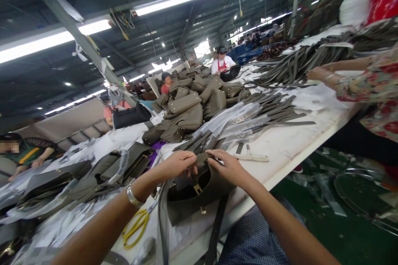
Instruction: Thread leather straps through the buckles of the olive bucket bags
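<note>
A grey-green handbag [189,207] stands at the table's near edge, its top open and a gold clasp at the front. My left hand [177,165] is over the bag's back left rim, fingers curled together; what they pinch is too small to make out. At the back right rim my right hand [225,165] grips the bag's edge between thumb and fingers. A strap [163,223] hangs down on the bag's left side. Yellow-handled scissors [136,227] lie to the left of the bag, below my left wrist.
Beyond my hands lie a bundle of straps [264,112] and a heap of similar bags [189,103]. A white-handled tool [251,157] rests at right. More bags [108,165] and plastic wrapping cover the left. A co-worker's hand [320,74] is at far right; other people work beyond.
</note>
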Available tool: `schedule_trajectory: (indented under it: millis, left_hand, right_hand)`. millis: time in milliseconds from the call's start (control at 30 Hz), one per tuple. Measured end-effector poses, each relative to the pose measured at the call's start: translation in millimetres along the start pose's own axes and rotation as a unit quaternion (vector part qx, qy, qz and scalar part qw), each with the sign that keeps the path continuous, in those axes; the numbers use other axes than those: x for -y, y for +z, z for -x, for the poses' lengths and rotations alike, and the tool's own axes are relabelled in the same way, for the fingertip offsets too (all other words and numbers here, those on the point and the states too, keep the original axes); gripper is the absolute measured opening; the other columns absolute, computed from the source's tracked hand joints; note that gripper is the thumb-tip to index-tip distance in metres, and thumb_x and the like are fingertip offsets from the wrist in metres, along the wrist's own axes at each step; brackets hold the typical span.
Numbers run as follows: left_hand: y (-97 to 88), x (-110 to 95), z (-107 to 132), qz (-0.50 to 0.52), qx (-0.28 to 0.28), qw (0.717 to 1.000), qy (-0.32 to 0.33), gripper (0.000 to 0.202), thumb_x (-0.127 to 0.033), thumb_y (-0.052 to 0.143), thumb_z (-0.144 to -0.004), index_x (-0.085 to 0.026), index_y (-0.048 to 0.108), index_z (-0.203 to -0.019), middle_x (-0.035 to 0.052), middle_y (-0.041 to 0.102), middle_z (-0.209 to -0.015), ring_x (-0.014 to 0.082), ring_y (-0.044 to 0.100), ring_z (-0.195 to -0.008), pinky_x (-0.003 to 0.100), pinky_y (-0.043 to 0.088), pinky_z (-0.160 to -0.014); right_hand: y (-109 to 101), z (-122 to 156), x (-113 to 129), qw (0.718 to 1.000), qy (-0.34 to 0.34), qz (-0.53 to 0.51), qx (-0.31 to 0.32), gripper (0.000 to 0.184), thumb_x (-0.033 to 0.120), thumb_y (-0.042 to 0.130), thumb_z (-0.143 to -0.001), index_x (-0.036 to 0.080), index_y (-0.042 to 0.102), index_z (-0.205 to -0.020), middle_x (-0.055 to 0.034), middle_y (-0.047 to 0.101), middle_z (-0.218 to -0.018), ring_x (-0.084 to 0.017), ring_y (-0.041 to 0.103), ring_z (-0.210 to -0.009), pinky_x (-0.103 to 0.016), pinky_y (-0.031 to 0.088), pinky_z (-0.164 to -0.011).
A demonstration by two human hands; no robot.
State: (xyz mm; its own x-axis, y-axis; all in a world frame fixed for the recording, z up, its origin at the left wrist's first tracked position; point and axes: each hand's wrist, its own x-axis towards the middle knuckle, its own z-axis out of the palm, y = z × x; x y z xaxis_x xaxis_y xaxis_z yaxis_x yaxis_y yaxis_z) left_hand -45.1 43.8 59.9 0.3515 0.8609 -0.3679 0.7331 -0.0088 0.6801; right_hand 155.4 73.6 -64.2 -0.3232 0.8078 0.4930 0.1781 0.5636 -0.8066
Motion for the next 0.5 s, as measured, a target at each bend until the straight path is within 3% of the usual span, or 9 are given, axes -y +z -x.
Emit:
schedule_trajectory:
  millis: [133, 267, 367, 500]
  left_hand:
    - [-2.4, 0.7, -2.0, -0.022, 0.001, 1.000, 0.013, 0.039, -0.050, 0.043, -0.091, -0.015, 0.055, -0.080, 0.0033, 0.065, -0.078, 0.0110, 0.051, -0.058, 0.021, 0.038, -0.050]
    - [-2.4, -0.6, -4.0, -0.076, -0.031, 0.996, 0.024, 0.043, -0.053, 0.044, -0.091, -0.015, 0.058, -0.076, -0.0025, 0.052, -0.063, 0.0100, 0.042, -0.053, 0.021, 0.033, -0.050]
    - [-2.1, -3.9, -4.0, -0.078, -0.027, 0.997, 0.009, 0.049, -0.059, 0.045, -0.089, -0.014, 0.063, -0.080, -0.0037, 0.048, -0.057, 0.0103, 0.041, -0.051, 0.022, 0.030, -0.049]
    - [-2.0, -8.4, -1.9, -0.035, 0.022, 0.998, -0.040, 0.051, -0.062, 0.049, -0.084, -0.013, 0.063, -0.076, 0.0000, 0.058, -0.060, 0.0098, 0.044, -0.048, 0.022, 0.030, -0.047]
  right_hand:
    - [-3.9, -6.3, 1.1, 0.999, -0.020, 0.011, 0.045, 0.031, 0.028, 0.060, -0.090, 0.024, 0.068, -0.119, -0.0076, 0.068, -0.104, -0.021, 0.062, -0.099, -0.035, 0.048, -0.090]
    - [-9.2, -9.1, 3.6, 0.997, -0.027, -0.001, 0.071, 0.018, 0.025, 0.071, -0.082, 0.024, 0.074, -0.099, -0.0022, 0.066, -0.087, -0.017, 0.062, -0.083, -0.029, 0.047, -0.076]
    - [-7.4, -6.3, 7.0, 0.999, -0.025, 0.002, 0.045, 0.013, 0.025, 0.075, -0.077, 0.022, 0.073, -0.090, -0.0007, 0.063, -0.080, -0.017, 0.060, -0.077, -0.028, 0.045, -0.071]
    - [2.4, 6.2, 13.9, 0.999, -0.016, 0.030, -0.037, 0.018, 0.028, 0.076, -0.076, 0.023, 0.071, -0.092, -0.0008, 0.060, -0.079, -0.018, 0.058, -0.078, -0.029, 0.045, -0.071]
